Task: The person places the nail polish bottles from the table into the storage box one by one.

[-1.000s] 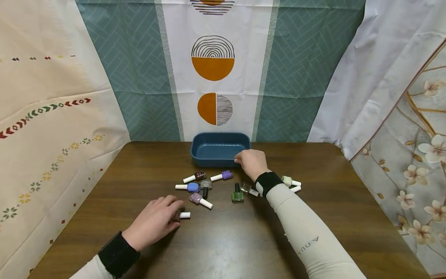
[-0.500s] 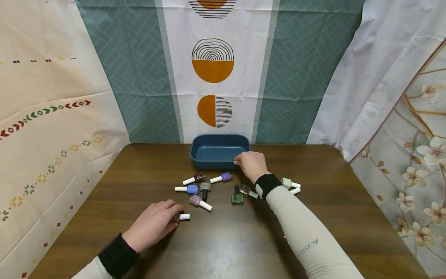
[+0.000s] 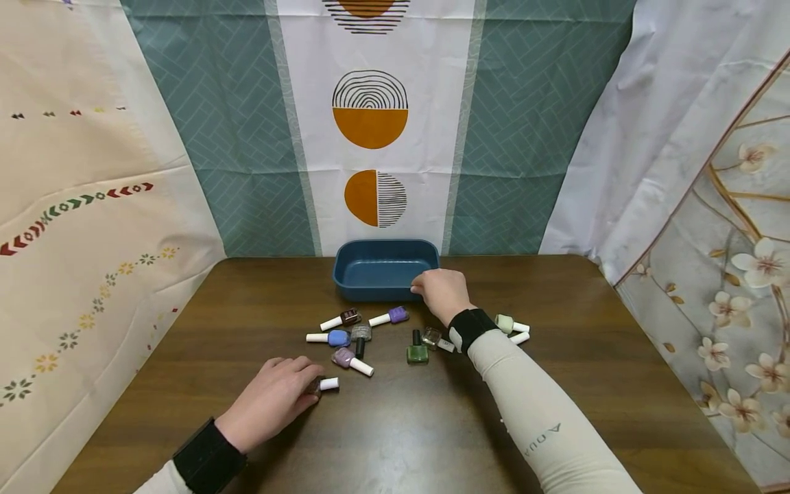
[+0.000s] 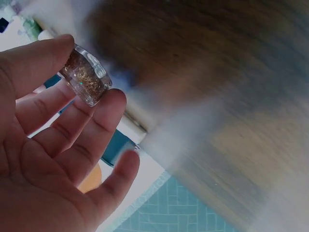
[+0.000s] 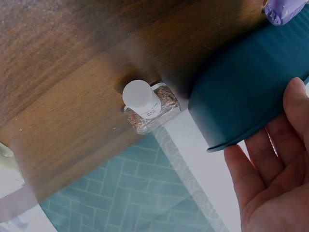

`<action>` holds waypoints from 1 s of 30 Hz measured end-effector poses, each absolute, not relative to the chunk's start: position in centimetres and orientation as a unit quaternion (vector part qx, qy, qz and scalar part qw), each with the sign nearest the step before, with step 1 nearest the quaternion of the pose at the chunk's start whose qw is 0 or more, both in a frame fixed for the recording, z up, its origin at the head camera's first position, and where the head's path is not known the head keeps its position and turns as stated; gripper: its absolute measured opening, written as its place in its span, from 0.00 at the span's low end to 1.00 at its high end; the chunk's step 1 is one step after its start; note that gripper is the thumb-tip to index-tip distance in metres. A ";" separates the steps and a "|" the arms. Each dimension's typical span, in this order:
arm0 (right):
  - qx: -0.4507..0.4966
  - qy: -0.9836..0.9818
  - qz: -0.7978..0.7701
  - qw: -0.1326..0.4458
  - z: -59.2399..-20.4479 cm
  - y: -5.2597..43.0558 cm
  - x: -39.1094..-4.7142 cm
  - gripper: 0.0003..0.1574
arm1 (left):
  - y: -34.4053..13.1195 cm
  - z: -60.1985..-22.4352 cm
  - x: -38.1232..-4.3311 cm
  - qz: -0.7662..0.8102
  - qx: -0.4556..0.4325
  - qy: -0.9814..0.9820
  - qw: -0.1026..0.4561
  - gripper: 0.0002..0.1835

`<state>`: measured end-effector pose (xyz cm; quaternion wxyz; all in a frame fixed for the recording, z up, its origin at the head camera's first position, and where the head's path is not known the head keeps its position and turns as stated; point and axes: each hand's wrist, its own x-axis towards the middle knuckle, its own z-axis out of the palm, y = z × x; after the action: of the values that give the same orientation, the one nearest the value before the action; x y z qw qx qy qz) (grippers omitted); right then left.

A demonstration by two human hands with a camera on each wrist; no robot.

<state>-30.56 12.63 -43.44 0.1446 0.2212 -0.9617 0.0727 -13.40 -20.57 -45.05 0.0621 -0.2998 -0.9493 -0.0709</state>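
Glitter bottle [image 4: 89, 77]: where do you have it?

I see it pinched between thumb and fingertips of the left hand [image 3: 274, 394], white cap [image 3: 330, 383] sticking out. Whether it touches the table [image 3: 395, 425], I can't tell from here.

What's around it?

Nearest lies a lilac bottle [image 3: 343, 357]; beyond that I make out a blue bottle [image 3: 339, 337] and a purple bottle [image 3: 398, 314].

And the right hand [image 3: 446, 291]?

Thumb and fingers pinching the blue tray [image 3: 370, 293] at its near right corner. Behind the table hangs a patterned curtain [image 3: 234, 137].
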 end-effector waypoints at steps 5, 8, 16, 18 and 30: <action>0.219 -0.962 0.070 0.147 -43.4 12.6 -30.5 0.10 | -20.1 -44.7 -13.5 -0.082 -0.306 -0.942 0.112 0.20; 0.221 -0.962 0.073 0.146 -43.2 12.6 -30.4 0.09 | -19.6 -44.5 -14.0 -0.086 -0.301 -0.941 0.131 0.22; 0.218 -0.963 0.077 0.142 -43.3 12.5 -30.3 0.10 | -18.0 -43.1 -15.7 -0.109 -0.282 -0.940 0.156 0.28; 0.221 -0.961 0.078 0.146 -43.4 12.6 -30.3 0.10 | -17.6 -42.9 -16.4 -0.119 -0.279 -0.939 0.164 0.29; 0.214 -0.963 0.077 0.148 -43.3 12.4 -30.2 0.08 | -15.6 -42.1 -21.8 -0.170 -0.255 -0.932 0.193 0.21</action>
<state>-30.19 12.38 -43.34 0.1478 0.2135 -0.9626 0.0774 -21.84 -15.60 -42.09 0.1925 -0.2552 -0.9321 -0.1702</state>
